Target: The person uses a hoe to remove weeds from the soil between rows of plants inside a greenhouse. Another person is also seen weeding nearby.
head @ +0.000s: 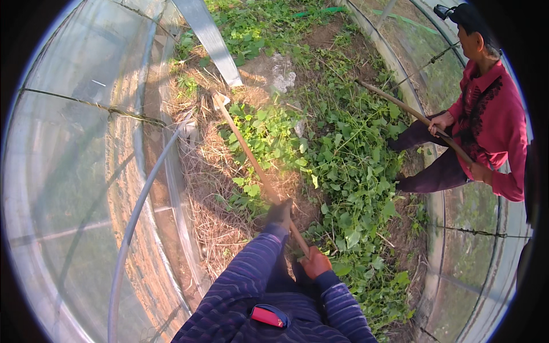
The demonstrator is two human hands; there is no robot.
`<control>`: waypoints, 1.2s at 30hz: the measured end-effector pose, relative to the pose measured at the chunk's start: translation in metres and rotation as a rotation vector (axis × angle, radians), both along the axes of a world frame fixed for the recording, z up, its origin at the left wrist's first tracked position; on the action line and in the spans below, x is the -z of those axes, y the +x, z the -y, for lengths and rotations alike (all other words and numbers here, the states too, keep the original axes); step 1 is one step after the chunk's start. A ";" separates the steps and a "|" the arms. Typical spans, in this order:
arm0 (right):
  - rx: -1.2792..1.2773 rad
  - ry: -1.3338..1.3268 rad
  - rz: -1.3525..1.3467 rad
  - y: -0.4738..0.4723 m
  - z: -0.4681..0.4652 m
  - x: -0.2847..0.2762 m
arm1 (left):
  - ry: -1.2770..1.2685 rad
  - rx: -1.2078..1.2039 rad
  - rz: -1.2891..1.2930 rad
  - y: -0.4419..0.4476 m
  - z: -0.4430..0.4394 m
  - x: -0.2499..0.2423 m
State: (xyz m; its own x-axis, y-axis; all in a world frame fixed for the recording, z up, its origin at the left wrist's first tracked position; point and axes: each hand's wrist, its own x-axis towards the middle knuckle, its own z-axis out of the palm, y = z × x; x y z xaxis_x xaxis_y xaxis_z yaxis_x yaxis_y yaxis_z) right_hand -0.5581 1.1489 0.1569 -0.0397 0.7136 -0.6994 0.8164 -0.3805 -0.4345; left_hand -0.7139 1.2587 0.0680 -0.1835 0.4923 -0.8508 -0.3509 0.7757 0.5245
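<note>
My left hand (281, 213) is closed around the middle of a long wooden tool handle (248, 152). Nearer my body, my right hand (316, 263) grips the same handle close to its lower end. The handle runs up and left to a tool head (221, 101), partly hidden, at the dry stalks near a grey metal post. Leafy green vines (274, 133) lie just right of the handle, and dry straw-like stems (210, 171) lie to its left.
A co-worker in a red top (493, 124) stands at the right, holding another long wooden handle (399, 103). A flat metal post (210, 38) slants down ahead. A curved metal pipe (143, 197) and plastic sheeting (64, 171) bound the left. More vines (356, 184) cover the ground between us.
</note>
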 end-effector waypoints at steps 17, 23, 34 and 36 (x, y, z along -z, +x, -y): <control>0.047 -0.299 0.398 0.154 0.217 -0.071 | -0.228 -0.139 0.300 0.089 0.073 0.004; 0.001 -0.129 0.255 0.092 0.096 -0.017 | -0.077 -0.192 0.159 0.023 -0.012 -0.043; 0.044 -0.116 0.048 -0.016 0.000 0.041 | -0.162 0.241 -0.042 -0.001 -0.007 0.010; 0.074 -0.187 0.066 0.008 0.028 0.020 | 0.106 0.496 -0.115 0.008 0.015 0.004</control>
